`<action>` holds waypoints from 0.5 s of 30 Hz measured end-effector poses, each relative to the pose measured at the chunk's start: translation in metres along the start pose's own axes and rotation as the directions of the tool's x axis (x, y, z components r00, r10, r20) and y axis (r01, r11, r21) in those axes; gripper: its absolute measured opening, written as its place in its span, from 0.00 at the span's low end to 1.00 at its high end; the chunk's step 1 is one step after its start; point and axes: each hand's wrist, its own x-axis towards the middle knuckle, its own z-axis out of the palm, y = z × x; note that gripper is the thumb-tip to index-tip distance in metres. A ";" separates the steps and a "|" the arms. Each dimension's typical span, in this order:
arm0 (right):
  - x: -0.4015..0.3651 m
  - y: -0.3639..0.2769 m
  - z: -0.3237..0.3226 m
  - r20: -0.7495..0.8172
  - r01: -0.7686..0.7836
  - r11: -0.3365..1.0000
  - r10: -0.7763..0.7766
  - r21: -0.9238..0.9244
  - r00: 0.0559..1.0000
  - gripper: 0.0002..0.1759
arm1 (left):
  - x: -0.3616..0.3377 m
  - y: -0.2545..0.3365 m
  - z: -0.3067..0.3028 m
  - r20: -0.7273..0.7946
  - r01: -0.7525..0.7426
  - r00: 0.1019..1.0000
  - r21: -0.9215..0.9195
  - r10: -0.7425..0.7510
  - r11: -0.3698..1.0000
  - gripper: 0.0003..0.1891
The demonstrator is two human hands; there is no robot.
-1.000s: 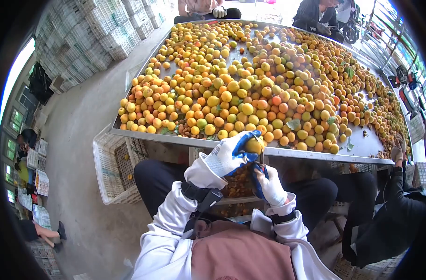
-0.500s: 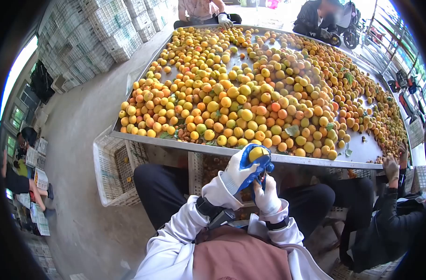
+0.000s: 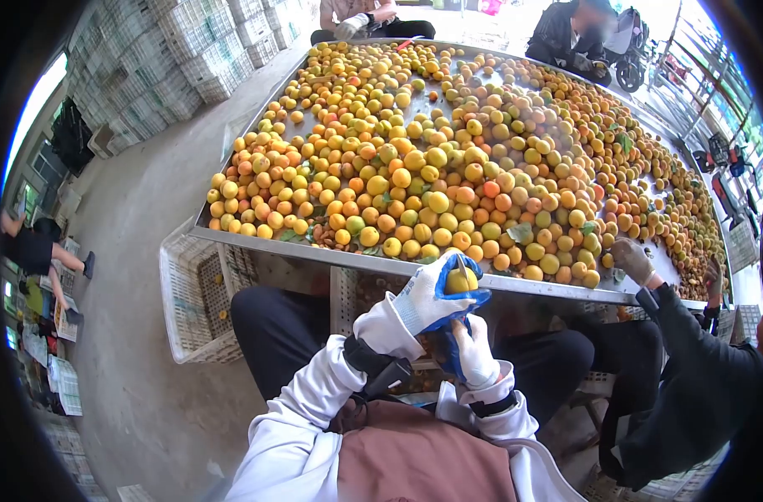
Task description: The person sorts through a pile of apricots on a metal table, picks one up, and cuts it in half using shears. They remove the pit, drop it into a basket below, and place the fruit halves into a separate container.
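My left hand (image 3: 436, 293), in a white and blue glove, grips a yellow-green fruit (image 3: 459, 282) just off the table's near edge. A thin blade seems to stand against the fruit's upper side. Close below it, my right hand (image 3: 473, 350) is closed in a similar glove; its fingers curl inward, and what they hold is hidden. Beyond both hands, many yellow and orange fruits (image 3: 438, 202) lie on the metal table (image 3: 348, 260), with a few green leaves among them.
A white plastic crate (image 3: 181, 309) stands on the floor at left, another (image 3: 345, 301) under the table edge. A co-worker's gloved hand (image 3: 632, 259) reaches over the table at right. Two people sit across the table. Crates are stacked at the back left.
The held fruit has turned, and a blade now shows at it. My right hand has shifted slightly down. The co-worker's gloved hand at right has moved left over the table.
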 end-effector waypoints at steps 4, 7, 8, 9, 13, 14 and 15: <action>0.002 -0.013 0.017 -0.007 -0.268 0.833 0.310 0.485 0.951 0.16 | 0.001 -0.011 -0.003 0.095 0.139 0.989 -0.354 -0.112 0.925 0.19; 0.008 -0.009 0.016 0.077 -0.342 0.800 0.351 0.493 0.933 0.21 | 0.000 -0.017 -0.012 0.203 0.189 0.973 -0.448 -0.107 0.874 0.19; 0.010 -0.006 0.016 0.073 -0.339 0.800 0.350 0.495 0.934 0.21 | 0.000 -0.015 -0.015 0.290 0.254 0.951 -0.534 -0.108 0.806 0.20; 0.013 -0.003 0.014 0.088 -0.373 0.817 0.375 0.440 0.923 0.23 | 0.001 -0.019 -0.018 0.327 0.254 0.942 -0.564 -0.070 0.786 0.22; 0.020 0.012 0.008 0.067 -0.137 0.991 0.137 -0.006 0.988 0.21 | 0.000 -0.030 -0.012 0.197 0.113 0.979 -0.729 0.049 0.675 0.24; 0.021 0.016 0.011 -0.007 -0.081 0.994 0.082 0.078 0.997 0.19 | -0.002 -0.032 -0.010 0.192 0.106 0.980 -0.727 0.052 0.678 0.24; 0.023 0.021 0.008 -0.024 -0.012 0.999 0.013 0.040 1.000 0.16 | -0.004 -0.031 -0.007 0.103 0.059 0.994 -0.703 0.019 0.708 0.24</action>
